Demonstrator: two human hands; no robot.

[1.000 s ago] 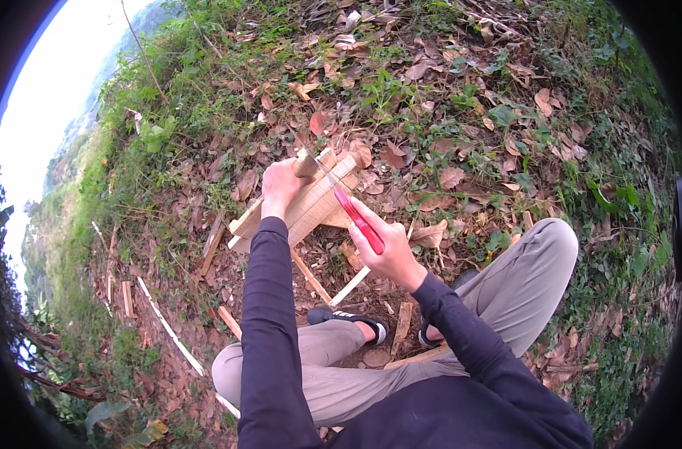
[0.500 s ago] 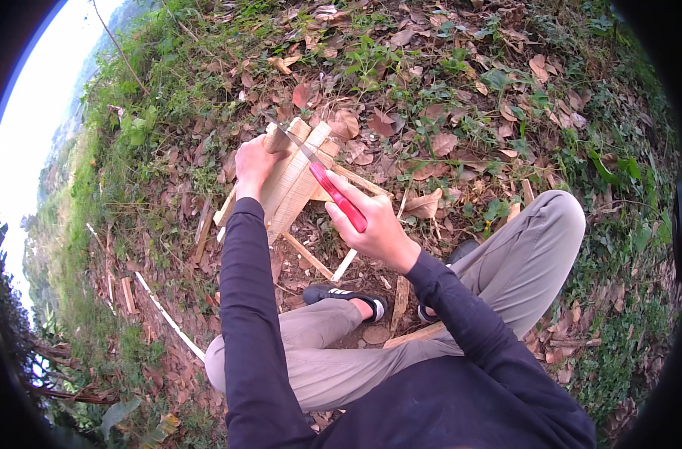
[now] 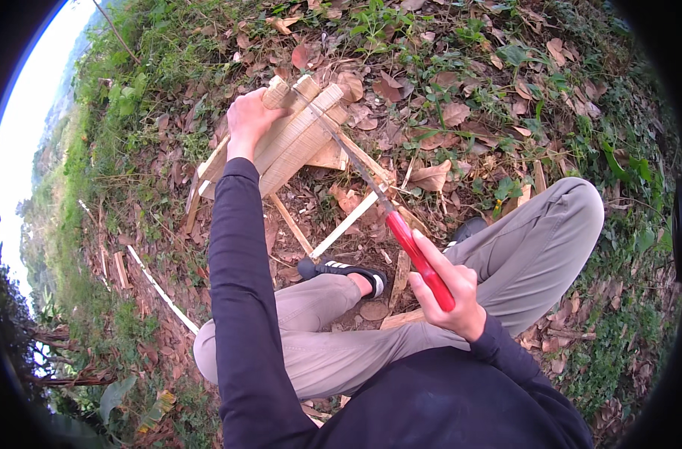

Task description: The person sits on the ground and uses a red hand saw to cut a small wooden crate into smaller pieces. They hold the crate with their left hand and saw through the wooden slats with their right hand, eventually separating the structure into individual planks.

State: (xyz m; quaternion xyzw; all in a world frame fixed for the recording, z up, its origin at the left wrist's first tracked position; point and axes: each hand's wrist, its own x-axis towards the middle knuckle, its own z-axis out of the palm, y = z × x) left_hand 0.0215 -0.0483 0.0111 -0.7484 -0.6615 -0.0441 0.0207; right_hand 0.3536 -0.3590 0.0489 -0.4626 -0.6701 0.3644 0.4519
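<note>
My right hand (image 3: pixel 452 293) is wrapped round the red handle of a hand saw (image 3: pixel 418 257). The saw's long, narrow blade slants away to the far left, and its tip end lies across the far ends of pale wooden slats (image 3: pixel 302 142). These slats sit side by side on a small stool-like wooden frame with thin legs (image 3: pixel 346 222). At the far left corner, my left hand (image 3: pixel 253 120) is closed on the end slat (image 3: pixel 276 93), thumb toward the blade. My left fingers are partly hidden behind the wood.
Under the frame is my shoe (image 3: pixel 348 274), close to its legs. My bent knee (image 3: pixel 573 209) rises at the right. Wood offcuts (image 3: pixel 401 280) and a long pale stick (image 3: pixel 161 288) lie on the ground among dry leaves (image 3: pixel 431 176) and green plants.
My right hand has drawn the saw back toward my body and to the right, so more blade shows. My left hand has stayed on the slat; the whole view has shifted slightly.
</note>
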